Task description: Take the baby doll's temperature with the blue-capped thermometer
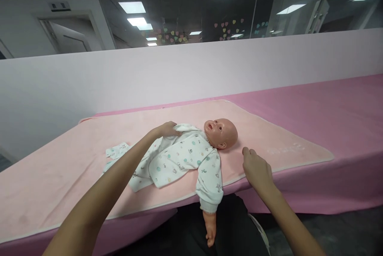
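A baby doll (223, 133) lies on its back with its bald head to the right. It wears a white baby shirt (185, 156) printed with small coloured figures, open down the front. Its near arm (210, 226) comes out of the sleeve and hangs over the table's edge. At the far side of the doll's chest, my left hand (169, 129) pinches the shirt's front edge; its fingertips are partly hidden by the cloth. My right hand (257, 168) is closed with its fingers curled, just right of the doll's head and apart from it. No object shows in it.
A peach blanket (74, 160) lies under the doll on a pink table cover (344, 116). Left of the doll is a folded printed cloth (117, 150), partly behind my left forearm. A low white wall (179, 72) with glass above runs along the back.
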The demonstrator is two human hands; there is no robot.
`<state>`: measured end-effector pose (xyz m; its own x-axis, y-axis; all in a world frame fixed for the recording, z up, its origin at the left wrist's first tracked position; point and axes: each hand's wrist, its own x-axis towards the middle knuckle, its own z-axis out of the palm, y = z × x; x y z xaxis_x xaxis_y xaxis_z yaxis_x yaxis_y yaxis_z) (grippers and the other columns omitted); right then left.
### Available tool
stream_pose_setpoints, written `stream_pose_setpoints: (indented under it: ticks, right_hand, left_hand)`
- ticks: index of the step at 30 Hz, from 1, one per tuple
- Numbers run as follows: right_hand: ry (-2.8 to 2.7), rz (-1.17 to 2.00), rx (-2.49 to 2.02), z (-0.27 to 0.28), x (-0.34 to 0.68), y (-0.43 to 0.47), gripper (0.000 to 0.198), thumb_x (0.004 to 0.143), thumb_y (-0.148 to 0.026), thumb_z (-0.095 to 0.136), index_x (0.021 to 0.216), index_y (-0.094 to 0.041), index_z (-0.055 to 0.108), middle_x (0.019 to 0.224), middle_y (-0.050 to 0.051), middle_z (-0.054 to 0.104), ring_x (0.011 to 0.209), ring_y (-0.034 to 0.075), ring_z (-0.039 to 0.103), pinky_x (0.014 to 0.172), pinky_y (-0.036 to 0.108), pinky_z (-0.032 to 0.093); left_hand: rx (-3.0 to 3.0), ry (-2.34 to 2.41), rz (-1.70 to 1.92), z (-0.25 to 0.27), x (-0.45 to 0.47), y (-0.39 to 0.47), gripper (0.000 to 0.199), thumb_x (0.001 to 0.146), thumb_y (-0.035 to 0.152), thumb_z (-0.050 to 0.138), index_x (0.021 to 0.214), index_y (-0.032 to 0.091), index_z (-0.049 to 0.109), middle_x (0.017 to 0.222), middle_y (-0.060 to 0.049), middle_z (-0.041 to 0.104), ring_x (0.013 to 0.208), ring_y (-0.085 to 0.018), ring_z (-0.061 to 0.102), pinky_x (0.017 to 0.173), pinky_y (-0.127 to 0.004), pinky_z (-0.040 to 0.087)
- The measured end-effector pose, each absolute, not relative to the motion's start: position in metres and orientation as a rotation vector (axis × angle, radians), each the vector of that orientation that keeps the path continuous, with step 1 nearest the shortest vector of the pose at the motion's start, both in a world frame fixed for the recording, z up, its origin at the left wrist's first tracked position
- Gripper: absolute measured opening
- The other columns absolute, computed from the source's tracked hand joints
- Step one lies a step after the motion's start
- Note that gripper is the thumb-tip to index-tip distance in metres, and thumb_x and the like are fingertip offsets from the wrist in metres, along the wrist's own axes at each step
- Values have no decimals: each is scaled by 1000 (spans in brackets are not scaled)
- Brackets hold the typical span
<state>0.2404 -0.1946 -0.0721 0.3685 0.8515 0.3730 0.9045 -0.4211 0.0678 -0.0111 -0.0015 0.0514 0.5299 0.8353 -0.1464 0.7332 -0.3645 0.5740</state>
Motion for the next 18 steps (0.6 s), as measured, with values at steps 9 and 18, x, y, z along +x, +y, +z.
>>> stream_pose_setpoints:
  ticks: [9,18]
  right_hand:
    - [-1512,-274,-2511,-68,243,-192,30,92,-29,30,99,-17,56,69,10,64,64,22,63,52,26,34]
    - [-1198,147,-1845,-44,253,-202,38,85,-39,30,89,-18,61,61,3,58,58,17,53,53,25,33]
  left_hand:
    - [2184,1205,182,55,-16,2,37,59,43,64,85,16,62,93,-6,66,86,-23,59,65,-25,45]
    - [2226,1223,55,57,-15,2,42,62,48,61,91,18,59,100,-4,64,91,-22,58,73,-26,47]
